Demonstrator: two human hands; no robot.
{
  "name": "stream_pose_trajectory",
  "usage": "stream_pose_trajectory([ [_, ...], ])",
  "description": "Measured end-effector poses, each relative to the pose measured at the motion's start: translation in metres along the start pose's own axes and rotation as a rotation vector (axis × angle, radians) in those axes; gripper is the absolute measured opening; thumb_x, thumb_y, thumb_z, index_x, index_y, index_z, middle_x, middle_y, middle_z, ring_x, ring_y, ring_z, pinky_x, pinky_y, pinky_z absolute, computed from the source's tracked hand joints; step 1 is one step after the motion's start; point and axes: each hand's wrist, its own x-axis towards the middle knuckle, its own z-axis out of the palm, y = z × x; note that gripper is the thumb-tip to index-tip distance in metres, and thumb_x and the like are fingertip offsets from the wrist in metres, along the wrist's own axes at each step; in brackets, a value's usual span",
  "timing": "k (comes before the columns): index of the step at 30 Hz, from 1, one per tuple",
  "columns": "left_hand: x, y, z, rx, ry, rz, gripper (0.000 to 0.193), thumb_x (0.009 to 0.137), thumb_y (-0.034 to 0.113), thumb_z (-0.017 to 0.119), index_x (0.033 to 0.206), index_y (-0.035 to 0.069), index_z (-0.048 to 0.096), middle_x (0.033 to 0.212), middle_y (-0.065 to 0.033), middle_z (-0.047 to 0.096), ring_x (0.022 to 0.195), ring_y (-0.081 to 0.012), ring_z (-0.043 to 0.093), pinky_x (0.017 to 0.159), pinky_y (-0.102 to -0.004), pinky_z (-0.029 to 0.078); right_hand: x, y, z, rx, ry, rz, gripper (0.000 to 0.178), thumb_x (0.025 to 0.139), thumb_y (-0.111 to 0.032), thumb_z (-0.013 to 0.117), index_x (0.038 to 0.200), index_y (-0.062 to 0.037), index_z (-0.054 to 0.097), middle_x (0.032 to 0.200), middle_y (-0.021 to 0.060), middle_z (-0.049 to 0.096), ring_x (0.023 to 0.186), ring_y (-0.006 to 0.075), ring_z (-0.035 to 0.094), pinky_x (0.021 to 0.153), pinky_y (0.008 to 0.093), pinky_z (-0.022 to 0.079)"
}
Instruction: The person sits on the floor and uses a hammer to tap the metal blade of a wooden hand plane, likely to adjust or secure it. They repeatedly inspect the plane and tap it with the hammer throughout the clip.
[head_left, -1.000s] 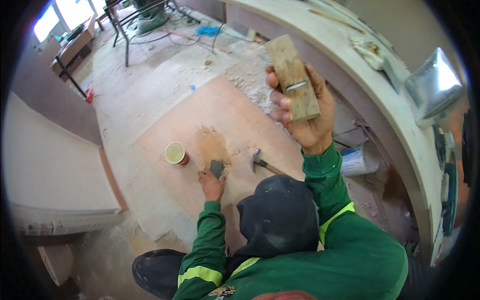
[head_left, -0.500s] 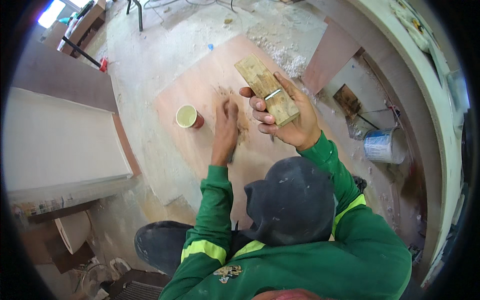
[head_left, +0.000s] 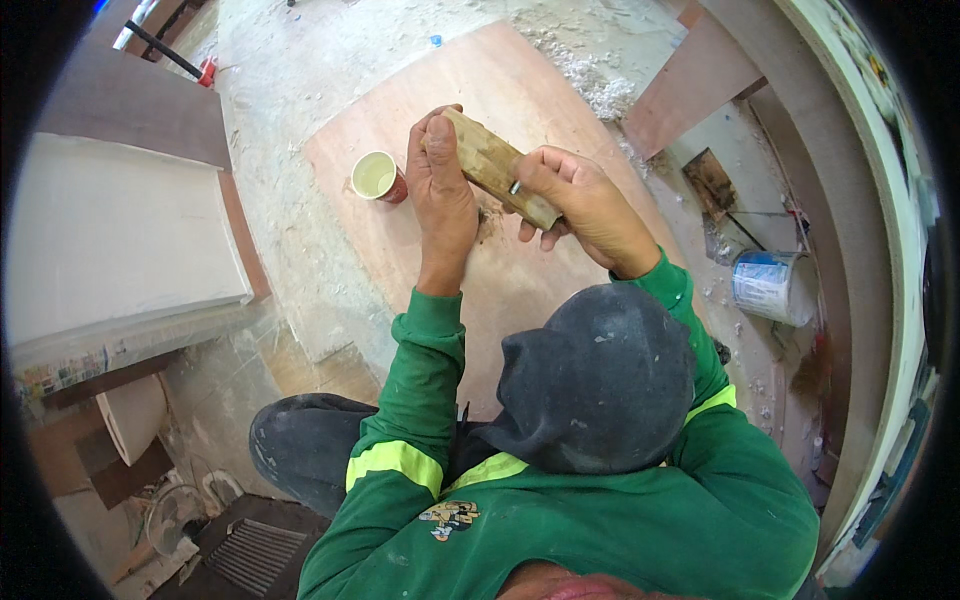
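A small wooden hand plane, a worn yellow-brown block with a bit of metal across its slot, is held aslant between both hands. My left hand is closed round its far left end, thumb on the upper face. At the near right end my right hand grips it too, thumb and forefinger by the metal piece and the other fingers underneath. Below lies a pinkish plywood sheet, with some brown shavings or dust partly hidden by the hands. A paper cup with pale liquid stands left of my left hand.
My dark-trousered knee rises close below the hands. White crumbs litter the floor beyond the sheet. To the right are a white-and-blue bucket, a brown scrap board and a curved panel edge. A white panel stands left.
My left hand has risen from the plywood sheet and taken hold of the plane's far end. My right hand has shifted its grip; the plane is tipped and has moved left.
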Motion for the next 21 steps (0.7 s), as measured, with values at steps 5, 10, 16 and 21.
stream_pose_trajectory([
  [5, 0.001, 0.005, 0.005, 0.056, 0.069, -0.018, 0.057, 0.114, 0.055, 0.052, 0.128, 0.001, 0.061, 0.108, -0.0055, 0.061, 0.099, -0.0117, 0.056, 0.086, -0.0279, 0.049, 0.008, 0.008, -0.002, -0.161, 0.03, -0.05, 0.055, 0.114, -0.051, 0.053, 0.128, 0.0015, 0.065, 0.085, 0.0044, 0.068, 0.06, 0.0091, 0.064, 0.047, 0.0223, 0.049],
  [10, 0.0, 0.015, 0.002, 0.266, 0.059, -0.194, 0.077, 0.109, 0.074, 0.042, 0.133, 0.004, 0.063, 0.101, -0.0034, 0.06, 0.09, -0.0112, 0.057, 0.075, -0.0266, 0.049, 0.006, 0.013, -0.003, 0.018, 0.229, -0.114, 0.062, 0.112, -0.057, 0.05, 0.124, 0.0021, 0.067, 0.08, 0.006, 0.067, 0.057, 0.0106, 0.062, 0.049, 0.0233, 0.049],
  [16, 0.006, 0.019, -0.013, 0.168, -0.047, -0.42, 0.077, 0.108, 0.076, 0.041, 0.128, 0.007, 0.067, 0.097, -0.0037, 0.064, 0.078, -0.0097, 0.055, 0.066, -0.0257, 0.045, -0.002, 0.005, 0.004, -0.164, 0.261, -0.183, 0.067, 0.113, -0.061, 0.044, 0.119, 0.0018, 0.068, 0.077, 0.0075, 0.067, 0.054, 0.0103, 0.058, 0.045, 0.0265, 0.044],
  [21, 0.012, 0.02, -0.027, -0.099, -0.212, -0.497, 0.058, 0.113, 0.059, 0.05, 0.125, 0.005, 0.069, 0.092, -0.0053, 0.071, 0.07, -0.01, 0.059, 0.061, -0.0261, 0.047, 0.005, 0.01, -0.01, -0.071, 0.299, 0.014, 0.082, 0.11, -0.074, 0.029, 0.092, -0.0059, 0.072, 0.06, 0.0031, 0.057, 0.045, 0.0092, 0.049, 0.043, 0.0256, 0.037],
])
